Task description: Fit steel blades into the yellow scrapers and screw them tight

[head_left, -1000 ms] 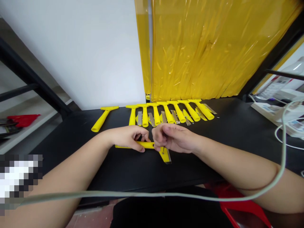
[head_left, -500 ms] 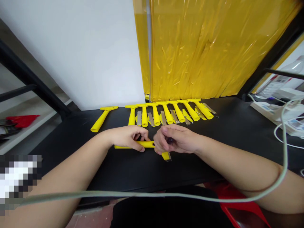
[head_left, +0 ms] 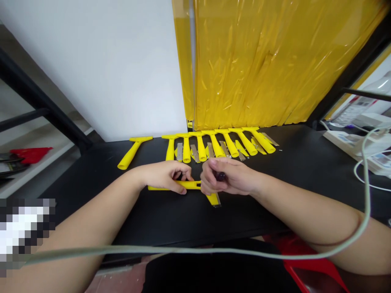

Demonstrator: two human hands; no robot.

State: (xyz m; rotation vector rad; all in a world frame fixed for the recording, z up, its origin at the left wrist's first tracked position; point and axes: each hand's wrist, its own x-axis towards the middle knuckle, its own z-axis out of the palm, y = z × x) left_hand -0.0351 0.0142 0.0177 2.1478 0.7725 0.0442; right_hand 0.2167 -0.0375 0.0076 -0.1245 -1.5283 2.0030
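The left fingers [head_left: 187,171] close on the yellow scraper [head_left: 192,185], probably to steady it; the right fingers [head_left: 210,178] curl around a dark tool [head_left: 220,176].

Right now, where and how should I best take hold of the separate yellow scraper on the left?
Probably by the scraper's handle, from the near left side: it angles out toward you, while the wider head lies by the white panel.

Both hands [head_left: 166,175] are at a yellow scraper [head_left: 192,185]
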